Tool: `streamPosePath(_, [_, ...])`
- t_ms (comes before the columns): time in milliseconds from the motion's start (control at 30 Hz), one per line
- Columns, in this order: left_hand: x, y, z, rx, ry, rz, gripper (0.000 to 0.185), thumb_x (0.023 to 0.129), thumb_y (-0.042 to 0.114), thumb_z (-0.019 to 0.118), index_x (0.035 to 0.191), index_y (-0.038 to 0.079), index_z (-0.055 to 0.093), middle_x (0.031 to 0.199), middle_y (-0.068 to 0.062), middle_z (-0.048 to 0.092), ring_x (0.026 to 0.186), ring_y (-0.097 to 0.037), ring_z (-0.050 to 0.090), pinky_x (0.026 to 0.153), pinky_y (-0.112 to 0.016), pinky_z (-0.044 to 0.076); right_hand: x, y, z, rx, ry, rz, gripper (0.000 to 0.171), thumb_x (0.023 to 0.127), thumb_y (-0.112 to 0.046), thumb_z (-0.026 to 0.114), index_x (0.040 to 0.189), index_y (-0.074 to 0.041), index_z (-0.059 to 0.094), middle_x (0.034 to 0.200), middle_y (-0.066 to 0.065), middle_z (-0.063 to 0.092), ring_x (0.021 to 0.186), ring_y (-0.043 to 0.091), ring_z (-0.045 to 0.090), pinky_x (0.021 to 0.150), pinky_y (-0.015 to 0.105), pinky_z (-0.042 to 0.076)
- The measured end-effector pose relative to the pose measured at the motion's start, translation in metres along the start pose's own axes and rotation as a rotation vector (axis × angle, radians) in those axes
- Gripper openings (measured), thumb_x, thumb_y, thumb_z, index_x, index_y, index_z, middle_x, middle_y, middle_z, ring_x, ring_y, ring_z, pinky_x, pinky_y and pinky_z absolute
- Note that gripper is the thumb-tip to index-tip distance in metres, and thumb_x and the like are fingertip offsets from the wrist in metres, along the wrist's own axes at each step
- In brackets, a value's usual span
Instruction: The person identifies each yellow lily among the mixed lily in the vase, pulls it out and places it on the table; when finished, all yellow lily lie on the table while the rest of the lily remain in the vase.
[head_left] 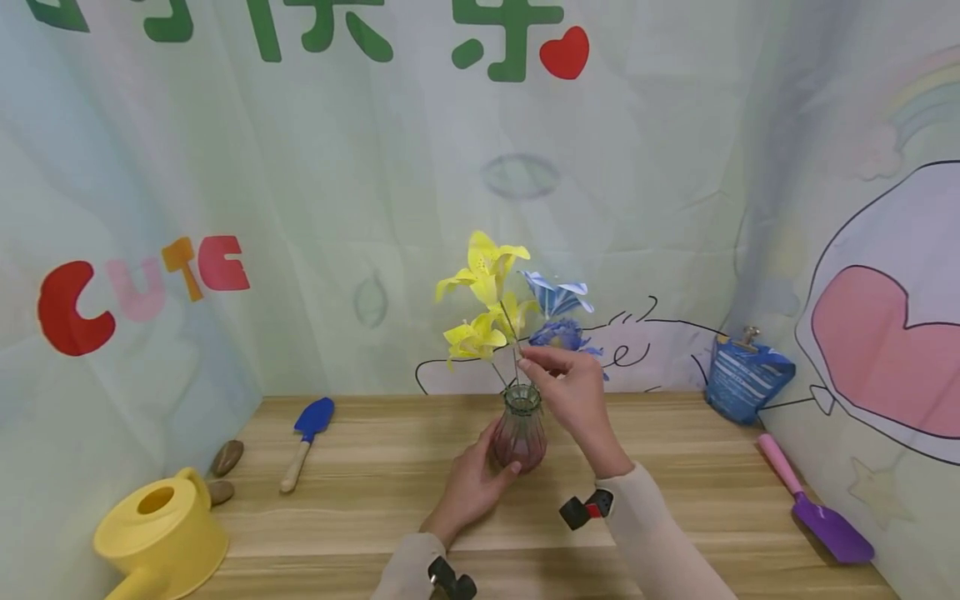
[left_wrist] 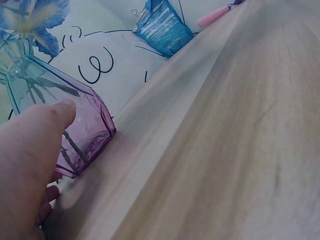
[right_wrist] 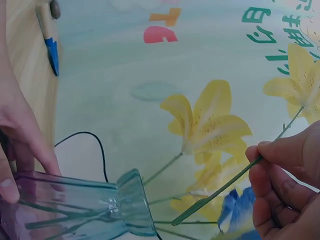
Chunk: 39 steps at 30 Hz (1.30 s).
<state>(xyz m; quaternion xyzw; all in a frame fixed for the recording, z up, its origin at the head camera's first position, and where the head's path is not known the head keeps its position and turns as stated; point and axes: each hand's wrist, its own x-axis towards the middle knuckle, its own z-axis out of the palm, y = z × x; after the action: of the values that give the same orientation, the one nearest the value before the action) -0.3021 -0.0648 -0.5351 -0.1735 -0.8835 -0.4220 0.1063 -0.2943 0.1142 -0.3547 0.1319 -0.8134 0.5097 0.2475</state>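
My left hand (head_left: 467, 492) grips a ribbed glass vase (head_left: 521, 437), green at the neck and purple at the base, low on its body as it stands on the table. Between thumb and fingers, my right hand (head_left: 576, 398) pinches the green stem (right_wrist: 227, 184) of a yellow lily (head_left: 483, 268). The stem's lower end is outside the vase, close to its mouth in the right wrist view. Other yellow lilies (head_left: 476, 337), a light blue flower (head_left: 557, 297) and a darker blue flower (head_left: 555, 334) stand in the vase. Several stems show through the glass.
On the left are a yellow watering can (head_left: 168, 533), two brown stones (head_left: 227, 457) and a blue trowel (head_left: 314, 416). A blue bag (head_left: 746, 382) with a clip and a purple trowel (head_left: 832, 529) lie to the right. A printed curtain (head_left: 360, 167) hangs behind the table.
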Motion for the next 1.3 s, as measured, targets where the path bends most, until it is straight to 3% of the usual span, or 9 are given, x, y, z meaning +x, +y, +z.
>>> streamPosePath(233, [0.000, -0.002, 0.002, -0.014, -0.009, -0.019, 0.084, 0.099, 0.047, 0.070, 0.166, 0.009, 0.037, 0.157, -0.026, 0.058, 0.143, -0.052, 0.057, 0.118, -0.072, 0.044, 0.000, 0.010, -0.020, 0.019, 0.053, 0.042, 0.020, 0.097, -0.021, 0.081, 0.115, -0.011, 0.085, 0.108, 0.009, 0.085, 0.089, 0.012, 0.072, 0.077, 0.019, 0.054])
streamPosePath(500, [0.000, -0.005, 0.004, 0.003, 0.002, 0.000, 0.084, 0.100, 0.047, 0.070, 0.166, 0.008, 0.037, 0.158, -0.026, 0.057, 0.143, -0.051, 0.057, 0.118, -0.070, 0.045, -0.002, 0.023, -0.042, 0.081, 0.087, 0.171, 0.026, 0.098, -0.021, 0.080, 0.121, -0.009, 0.082, 0.117, 0.015, 0.083, 0.092, 0.003, 0.072, 0.080, 0.013, 0.056])
streamPosePath(733, [0.001, -0.007, 0.005, -0.006, -0.005, -0.011, 0.084, 0.100, 0.050, 0.070, 0.167, 0.012, 0.036, 0.160, -0.022, 0.056, 0.145, -0.048, 0.057, 0.120, -0.071, 0.042, -0.007, 0.034, -0.062, 0.099, 0.137, 0.233, 0.032, 0.100, -0.027, 0.078, 0.126, -0.008, 0.080, 0.124, 0.018, 0.080, 0.096, -0.001, 0.070, 0.087, 0.010, 0.055])
streamPosePath(1067, [0.001, -0.006, 0.004, -0.010, -0.027, -0.033, 0.086, 0.101, 0.051, 0.068, 0.169, 0.013, 0.033, 0.162, -0.022, 0.054, 0.146, -0.048, 0.055, 0.121, -0.072, 0.040, -0.014, 0.054, -0.082, 0.059, 0.206, 0.360, 0.036, 0.101, -0.029, 0.077, 0.131, -0.009, 0.077, 0.133, 0.016, 0.076, 0.098, -0.002, 0.066, 0.084, 0.004, 0.053])
streamPosePath(1300, [0.000, -0.002, 0.002, -0.021, -0.044, -0.064, 0.087, 0.100, 0.052, 0.068, 0.170, 0.016, 0.031, 0.164, -0.021, 0.052, 0.149, -0.048, 0.052, 0.122, -0.072, 0.039, -0.019, 0.070, -0.092, 0.031, 0.224, 0.464, 0.035, 0.100, -0.025, 0.078, 0.129, -0.007, 0.077, 0.128, 0.016, 0.077, 0.091, -0.001, 0.067, 0.080, 0.008, 0.052])
